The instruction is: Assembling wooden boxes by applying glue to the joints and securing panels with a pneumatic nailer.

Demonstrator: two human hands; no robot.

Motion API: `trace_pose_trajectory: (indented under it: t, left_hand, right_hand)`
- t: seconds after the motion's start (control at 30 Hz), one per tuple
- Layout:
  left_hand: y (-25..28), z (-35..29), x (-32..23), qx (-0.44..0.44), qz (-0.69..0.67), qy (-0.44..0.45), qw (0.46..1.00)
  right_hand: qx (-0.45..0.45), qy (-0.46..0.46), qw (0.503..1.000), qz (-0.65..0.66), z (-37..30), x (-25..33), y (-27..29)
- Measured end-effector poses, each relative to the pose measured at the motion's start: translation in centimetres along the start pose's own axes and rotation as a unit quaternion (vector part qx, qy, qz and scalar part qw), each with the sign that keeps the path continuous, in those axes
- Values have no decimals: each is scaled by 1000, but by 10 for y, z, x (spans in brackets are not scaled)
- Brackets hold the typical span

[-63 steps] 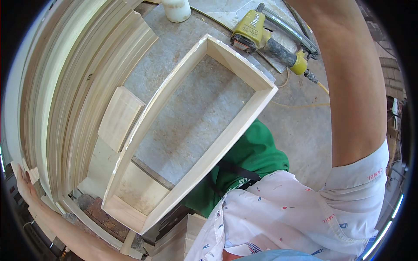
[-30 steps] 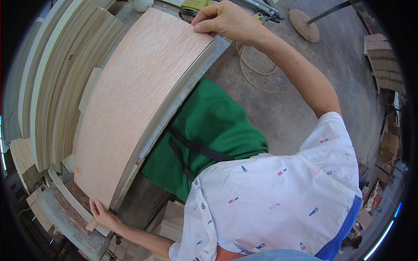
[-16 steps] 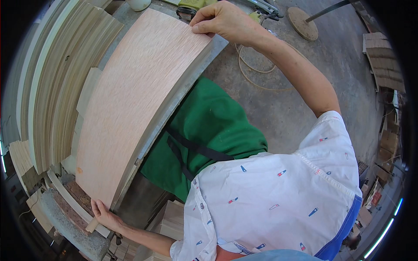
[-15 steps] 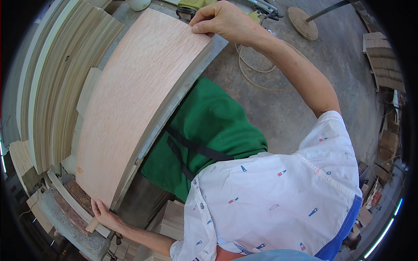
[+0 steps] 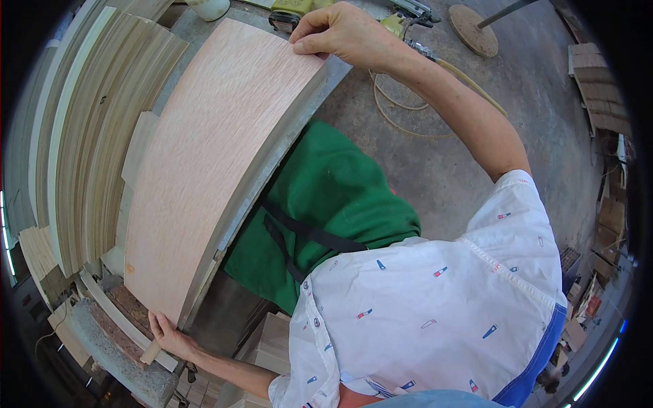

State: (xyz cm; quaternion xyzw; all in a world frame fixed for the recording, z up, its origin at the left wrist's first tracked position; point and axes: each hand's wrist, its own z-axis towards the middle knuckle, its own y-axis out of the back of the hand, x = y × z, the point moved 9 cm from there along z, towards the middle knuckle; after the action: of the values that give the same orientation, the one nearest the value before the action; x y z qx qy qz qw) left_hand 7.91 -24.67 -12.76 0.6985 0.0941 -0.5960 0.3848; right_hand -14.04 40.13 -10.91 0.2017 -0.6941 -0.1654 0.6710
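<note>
A long, pale pinkish plywood panel (image 5: 197,149) with a fine wood grain lies lengthwise on a grey-edged support in front of me. At its far right corner my right hand (image 5: 347,37) is closed, pinching the edge between thumb and fingers. My left hand (image 5: 171,338) grips the near end of the panel, fingertips over the edge and thumb hidden. Below the panel's long edge, nearest my body, runs the pale grey side of the support (image 5: 272,146). A small wooden strip (image 5: 150,351) sits just beside my left hand.
Stacked curved wood strips (image 5: 88,143) stand left of the panel. Near the left hand are a rough grey block (image 5: 119,357) and a curved pale strip (image 5: 115,309). A yellow-green tool (image 5: 289,13), a hose (image 5: 401,129) and a round-based stand (image 5: 474,30) are at the far side.
The view has shifted slightly, and more of the hose shows by my right forearm. Both hands keep their hold on the panel, which has barely moved.
</note>
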Motion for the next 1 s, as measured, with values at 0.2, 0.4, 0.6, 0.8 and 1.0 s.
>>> trace_pose_trajectory:
  t: [0.2,0.4,0.6,0.8,1.0]
  left_hand:
    - [1,0,-4,-15,36,-7,999]
    - [-103,-75,-148,-52,214,-287,932]
    - [-359,-192,-247,312,112,-510,794]
    - [-424,-211,-262,314,96,-593,735]
    - [-428,-213,-261,294,102,-606,732]
  right_hand:
    - [3,33,999,-20,1,-7,-1]
    - [-4,57,998,-4,4,-8,-8]
    - [1,43,999,-9,2,-8,-5]
    - [6,68,997,-39,6,-1,-9]
    - [-50,41,996,-59,27,-24,36]
